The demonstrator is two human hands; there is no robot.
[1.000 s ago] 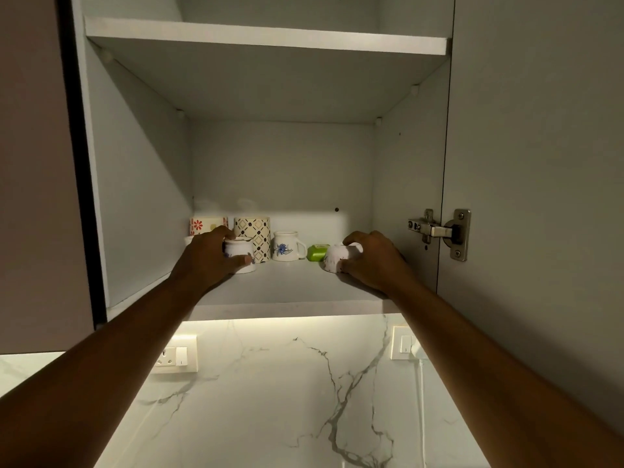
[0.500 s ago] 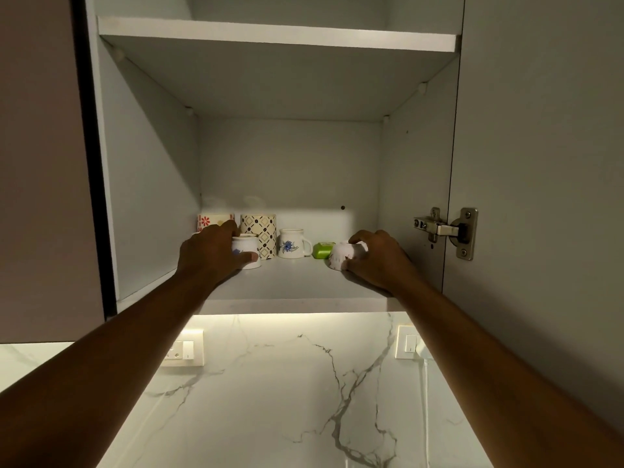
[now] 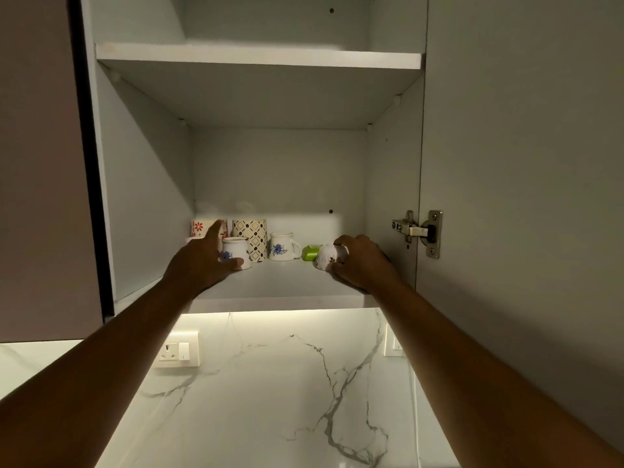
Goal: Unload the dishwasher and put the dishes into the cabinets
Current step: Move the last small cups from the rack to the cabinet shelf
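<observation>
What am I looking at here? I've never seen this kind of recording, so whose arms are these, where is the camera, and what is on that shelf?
There is no machine: a person wears a wide-angle camera on the head, so both arms reach into the picture from below. They are putting cups into an open wall cabinet; its door hangs open on the right. The left hand is open, fingers spread, beside a white cup with a blue flower standing on the lower shelf. The right hand grips a small white cup tipped on its side at the shelf. Behind stand a cup with red flowers, a diamond-patterned mug, another blue-flower cup and something small and green. Below is a marble wall with a socket.
</observation>
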